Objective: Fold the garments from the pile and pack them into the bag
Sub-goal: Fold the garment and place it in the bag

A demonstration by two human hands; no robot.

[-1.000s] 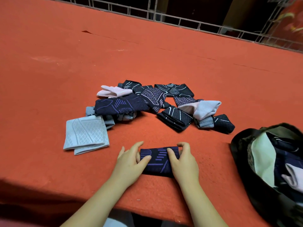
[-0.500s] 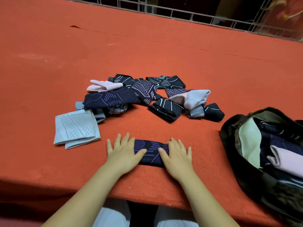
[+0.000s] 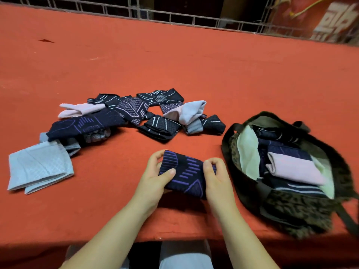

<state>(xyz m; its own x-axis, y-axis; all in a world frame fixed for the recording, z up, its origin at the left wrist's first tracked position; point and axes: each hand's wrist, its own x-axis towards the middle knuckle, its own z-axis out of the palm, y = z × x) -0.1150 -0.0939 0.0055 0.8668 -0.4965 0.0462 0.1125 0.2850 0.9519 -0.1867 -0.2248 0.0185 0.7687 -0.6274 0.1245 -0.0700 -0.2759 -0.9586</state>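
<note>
A folded dark navy garment with purple stripes [image 3: 186, 172] is lifted a little off the red table, near its front edge. My left hand [image 3: 155, 177] grips its left end, thumb on top. My right hand [image 3: 215, 175] grips its right end with curled fingers. The pile of garments [image 3: 124, 117], dark patterned, pink and grey pieces, lies further back at the centre and left. The dark open bag [image 3: 291, 208] sits at the right, just beside my right hand, with folded navy and pink pieces [image 3: 295, 169] inside.
A light grey folded garment [image 3: 40, 167] lies apart at the left. The red cloth-covered table [image 3: 174, 61] stretches far back to a metal wire railing [image 3: 174, 16]. The table's front edge [image 3: 174, 239] runs just above my lap.
Both hands went from pressing the folded navy garment flat on the table to gripping its ends and lifting it. It has shifted right, toward the bag.
</note>
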